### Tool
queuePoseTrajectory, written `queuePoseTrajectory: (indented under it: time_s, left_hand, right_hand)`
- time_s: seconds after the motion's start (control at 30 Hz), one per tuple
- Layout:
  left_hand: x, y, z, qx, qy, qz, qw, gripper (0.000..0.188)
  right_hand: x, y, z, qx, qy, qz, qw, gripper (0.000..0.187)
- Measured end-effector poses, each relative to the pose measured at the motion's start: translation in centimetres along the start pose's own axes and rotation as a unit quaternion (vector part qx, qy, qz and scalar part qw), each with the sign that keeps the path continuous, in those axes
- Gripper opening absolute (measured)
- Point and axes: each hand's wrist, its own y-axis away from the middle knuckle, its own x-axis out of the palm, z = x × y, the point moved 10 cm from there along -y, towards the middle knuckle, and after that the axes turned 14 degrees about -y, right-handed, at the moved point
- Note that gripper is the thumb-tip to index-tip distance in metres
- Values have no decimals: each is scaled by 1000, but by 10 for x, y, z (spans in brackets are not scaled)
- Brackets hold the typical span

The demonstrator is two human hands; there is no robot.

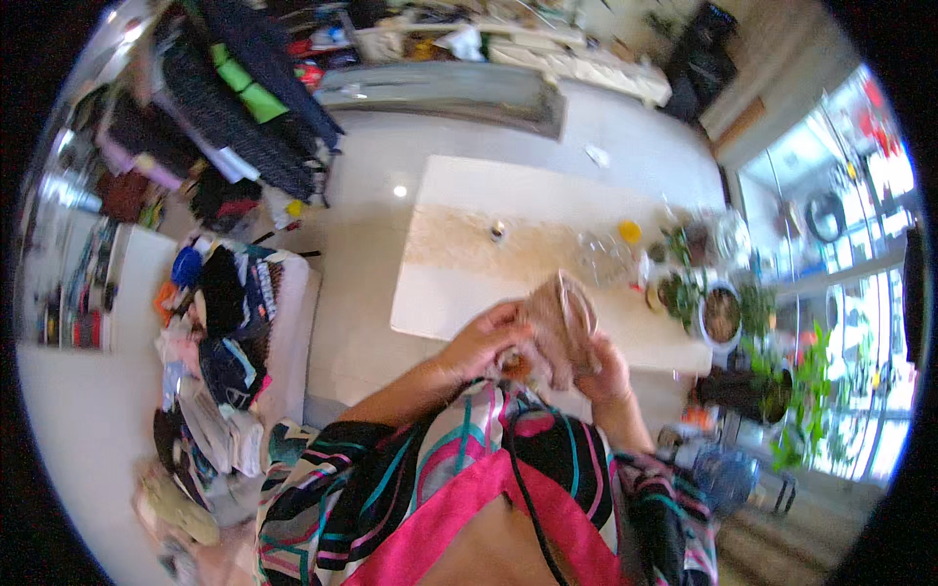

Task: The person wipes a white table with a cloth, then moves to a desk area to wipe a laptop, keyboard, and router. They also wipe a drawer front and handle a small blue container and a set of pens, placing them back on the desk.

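Observation:
My left hand [489,340] and my right hand [608,373] hold a brownish-pink piece of soft cloth [555,327] between them, close in front of my chest. It is bunched, with a rounded, open-looking fold at the top right; blur hides what kind of item it is. The fingers of my left hand press on its left side, while my right hand grips its lower right edge. Below the left fingers shows a small orange-brown patch [516,366] that I cannot make out. Beyond the cloth stands a white table [420,303] with a beige runner [449,242].
On the table are a small dark-and-white object [496,230], a clear plastic item [598,256], a round yellow-orange thing [628,231] and potted plants [721,314] at the right. Clothes are heaped on a seat [291,332] at left. Garments [230,98] hang behind it.

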Motion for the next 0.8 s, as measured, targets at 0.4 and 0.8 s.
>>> queuePoseTrajectory:
  time_s: [0.4,0.8]
  left_hand:
    - [-128,134,56,-41,-239,-258,935,24]
    - [-155,135,-58,284,-645,37,709,40]
  right_hand:
    - [-21,-28,-119,169,236,-14,957,56]
    - [90,-122,-260,-22,-8,5,1000,76]
